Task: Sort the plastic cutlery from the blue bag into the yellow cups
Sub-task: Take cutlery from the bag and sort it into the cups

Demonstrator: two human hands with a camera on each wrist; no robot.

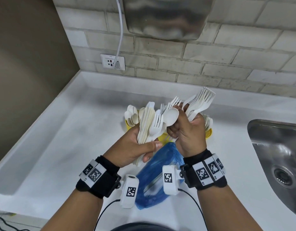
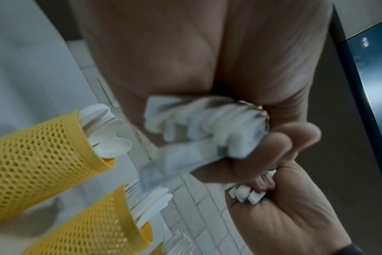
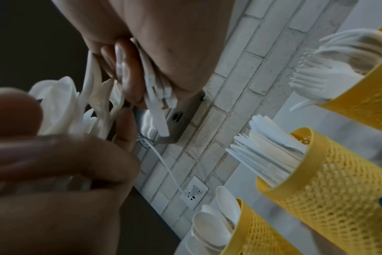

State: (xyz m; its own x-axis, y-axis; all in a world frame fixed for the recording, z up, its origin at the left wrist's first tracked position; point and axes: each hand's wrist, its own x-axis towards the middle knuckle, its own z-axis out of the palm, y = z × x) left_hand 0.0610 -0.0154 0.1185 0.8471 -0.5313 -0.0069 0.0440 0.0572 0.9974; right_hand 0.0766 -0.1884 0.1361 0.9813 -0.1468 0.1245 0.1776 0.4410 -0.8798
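Both forearms are bare, with a black strap round each wrist. The left hand (image 1: pixel 135 147) and right hand (image 1: pixel 190 130) each carry white blocks printed with black square markers, plus a white camera pod (image 1: pixel 129 189) (thin black cable trailing near).

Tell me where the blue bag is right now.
In the head view the blue bag lies on the white counter, near the front edge, below and between the left hand and right hand, in front of the yellow cups.
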